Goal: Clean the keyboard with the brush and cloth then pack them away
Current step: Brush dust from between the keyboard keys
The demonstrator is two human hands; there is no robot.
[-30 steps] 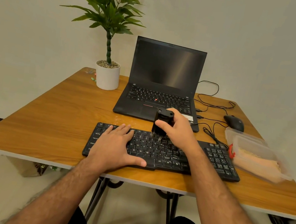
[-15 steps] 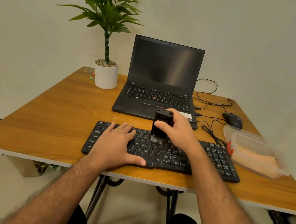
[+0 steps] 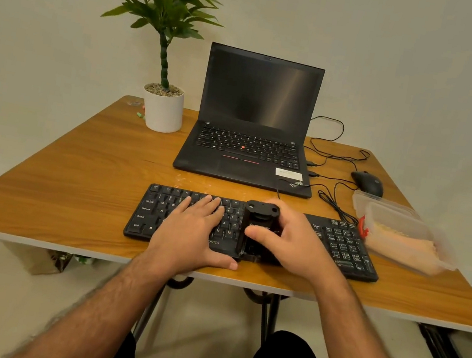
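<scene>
Moved: the brush [image 3: 258, 229] has come from the far key rows toward the near edge of the keyboard [image 3: 340, 251], carried by the right hand [image 3: 295, 244]; the left hand has stayed where it was.
Right hand: fingers and thumb curled round the black brush body, holding it upright, its lower end down on the keys at the keyboard's near edge; the bristles are hidden.
Left hand [image 3: 192, 230]: spread flat over the left half of the keys, thumb lying along the near edge, pinning the board down.
Keyboard: black, lying across the near middle of the wooden table [image 3: 58, 181].
Cloth [image 3: 406, 249]: a pale folded piece inside the clear plastic box [image 3: 385, 207] at the right, just beside the keyboard's right end.
Behind: an open laptop [image 3: 252, 125] with a dark screen, directly beyond the keyboard.
Far left: a potted plant [image 3: 163, 105] in a white pot.
Far right: a black mouse [image 3: 367, 182] beyond the box, with thin black cables [image 3: 337, 154] looping between laptop, mouse and keyboard.
</scene>
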